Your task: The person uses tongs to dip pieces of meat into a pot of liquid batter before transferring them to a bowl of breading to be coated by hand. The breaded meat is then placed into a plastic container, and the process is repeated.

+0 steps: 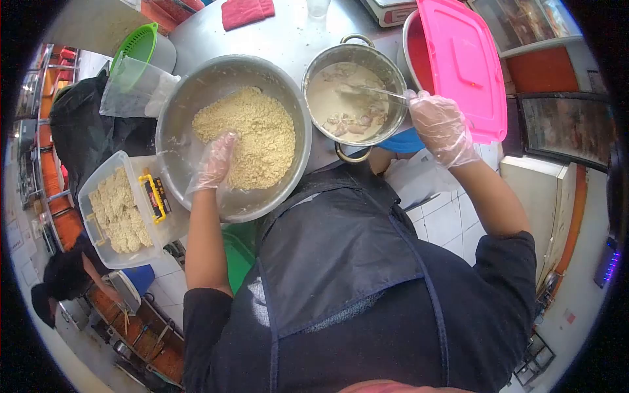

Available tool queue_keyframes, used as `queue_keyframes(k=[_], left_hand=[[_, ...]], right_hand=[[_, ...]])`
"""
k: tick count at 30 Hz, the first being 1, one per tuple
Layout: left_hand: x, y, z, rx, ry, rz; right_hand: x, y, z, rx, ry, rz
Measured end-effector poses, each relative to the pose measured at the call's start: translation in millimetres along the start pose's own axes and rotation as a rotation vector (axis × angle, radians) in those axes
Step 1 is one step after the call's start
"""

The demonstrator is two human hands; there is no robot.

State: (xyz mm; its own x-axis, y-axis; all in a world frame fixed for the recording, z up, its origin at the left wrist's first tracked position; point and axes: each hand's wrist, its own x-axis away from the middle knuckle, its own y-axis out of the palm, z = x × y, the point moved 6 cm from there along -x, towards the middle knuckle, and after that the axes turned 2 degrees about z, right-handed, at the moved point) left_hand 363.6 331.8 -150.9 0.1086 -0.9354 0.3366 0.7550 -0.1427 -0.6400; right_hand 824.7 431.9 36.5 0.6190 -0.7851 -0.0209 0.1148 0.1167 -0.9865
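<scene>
My left hand (219,160), in a clear plastic glove, reaches into a large metal bowl (171,141). Its outstretched fingers rest against a heap of pale yellow crumbs (259,137), holding nothing visible. To the right stands a metal pot (308,98) with two loop handles, filled with creamy batter (341,92) and pieces that look like raw meat (354,124). My right hand (442,128), gloved too, is closed at the pot's right rim around a long thin metal utensil (380,92). The utensil's far end dips into the batter; its exact kind is unclear.
Left of the bowl, a clear plastic box (121,160) holds crumb-coated pieces (121,213). Behind are a green basket (137,46) and a red cloth (246,12). A pink lid (465,65) leans beside the pot. Another person (69,268) works at the far left.
</scene>
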Motion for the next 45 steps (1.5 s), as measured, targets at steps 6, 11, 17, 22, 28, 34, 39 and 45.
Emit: queue_keyframes(k=[6,11,17,22,28,34,39,45], left_hand=[[23.0,-41.2,24.0,0.206,-0.072,0.161],[13.7,-45.0,-19.0,0.292,-0.065,0.258],[17.0,-62.7,6.0,0.129,-0.054,0.226],[0.1,-63.6,-17.8,-0.065,-0.104,0.256],[-3.5,-39.9,-29.4,-0.114,-0.415,0.309],[-24.9,41.7,-38.9,0.076,-0.248,0.134],[10.5,30.5,93.2,-0.459,0.117,0.082],[10.6,99.7,107.7,-0.921,0.597,-0.231]], right_hand=[[28.0,-12.2,25.4,-0.005,0.037,0.005],[41.3,-41.6,23.3,-0.151,0.106,0.026],[50.9,-60.6,24.6,-0.32,0.169,0.199],[53.4,-39.3,33.7,-0.052,0.301,0.025],[64.6,-43.7,13.2,-0.087,0.181,0.044],[76.4,-45.4,-21.0,-0.413,0.169,-0.007],[82.4,-33.6,-9.4,-0.361,0.27,0.075],[80.9,-26.4,18.9,-0.316,0.505,0.105]])
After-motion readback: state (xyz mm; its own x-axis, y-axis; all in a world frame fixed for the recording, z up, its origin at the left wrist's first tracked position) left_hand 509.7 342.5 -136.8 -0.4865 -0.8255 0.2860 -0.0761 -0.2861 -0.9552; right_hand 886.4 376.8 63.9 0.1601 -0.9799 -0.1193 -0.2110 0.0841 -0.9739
